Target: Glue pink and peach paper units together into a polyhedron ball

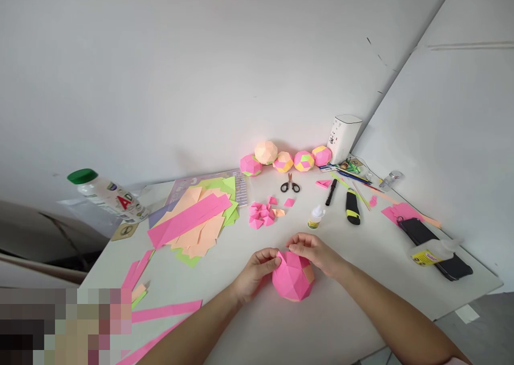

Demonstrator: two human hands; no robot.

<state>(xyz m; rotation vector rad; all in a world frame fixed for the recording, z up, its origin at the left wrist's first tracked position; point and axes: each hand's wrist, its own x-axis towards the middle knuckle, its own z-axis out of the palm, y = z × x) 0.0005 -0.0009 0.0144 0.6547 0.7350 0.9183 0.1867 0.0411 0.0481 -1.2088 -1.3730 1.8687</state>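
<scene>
Pink paper ball: I have the faceted ball (pixel 293 282) at the near middle of the white table (pixel 341 311), between the two hands; its upper edge is jagged, with an orange panel on the right side. I cannot tell whether its underside touches the tabletop.
Left hand: I see the left hand (pixel 256 274) at the ball's left upper edge, thumb and fingers closed in a pinch on the pink paper.
Right hand: I note the right hand (pixel 315 251) over the ball's far right edge, fingers curled and partly closed; I cannot tell whether it grips the paper.
Small pieces: folded pink pieces (pixel 261 214) lie in a cluster on the far side of the ball, slightly left.
Small glue bottle: upright (pixel 315 218), beyond the right hand.
Cutting tools: scissors (pixel 289 185) lie farther off, near the middle; a black-and-yellow cutter (pixel 353 208) is to the right.
Far row: five paper balls (pixel 304 160) sit close together by the wall, left of a white container (pixel 346 139).
Left side: layered paper sheets (pixel 193 223); farther left, a green-capped bottle (pixel 108 195).
Right side: a larger glue bottle (pixel 432 251) lies across a black flat case (pixel 421 235).
</scene>
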